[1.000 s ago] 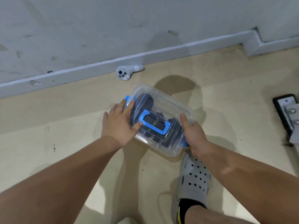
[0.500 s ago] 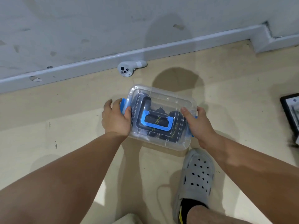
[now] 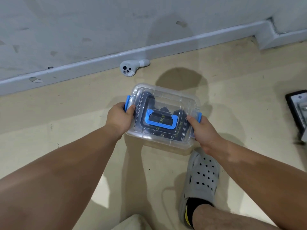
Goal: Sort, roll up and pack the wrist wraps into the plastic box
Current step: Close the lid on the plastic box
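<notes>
The clear plastic box (image 3: pixel 167 93) was low over the beige floor (image 3: pixel 66 117), right in front of the person and with its lid on. I could not tell whether its base rested on the floor or hung just off it. Through the lid the black wrist wraps (image 3: pixel 146 103) showed packed inside, some with yellow-green lettering, beneath the blue carry handle (image 3: pixel 159 126) folded flat on top.

The left hand (image 3: pixel 118 119) gripped the box's 9 o'clock end, fingers curled over the left latch (image 3: pixel 127 101) and thumb on the lid's edge. The right hand (image 3: pixel 203 132) gripped the 3 o'clock end, thumb on top and fingers wrapped behind the right latch (image 3: pixel 199 117). Whether either latch was snapped home I could not make out.

To my eye the packing looked done and fastening the lid was the step in hand. The box looked stiff, thin-walled and smooth, so probably a little slippery. Filled with soft cloth, it should be light. The two ends by the latches seemed the sound place to hold it. I would trust the handle only once both latches were locked.

A white game controller (image 3: pixel 131 68) lay at 11 o'clock from the box, against the skirting board (image 3: pixel 99 63). A grey clog (image 3: pixel 201 178) on the person's foot stood just beside the box at 5 o'clock, and a dark object (image 3: pixel 297 113) was cut off at 3 o'clock, well apart
</notes>
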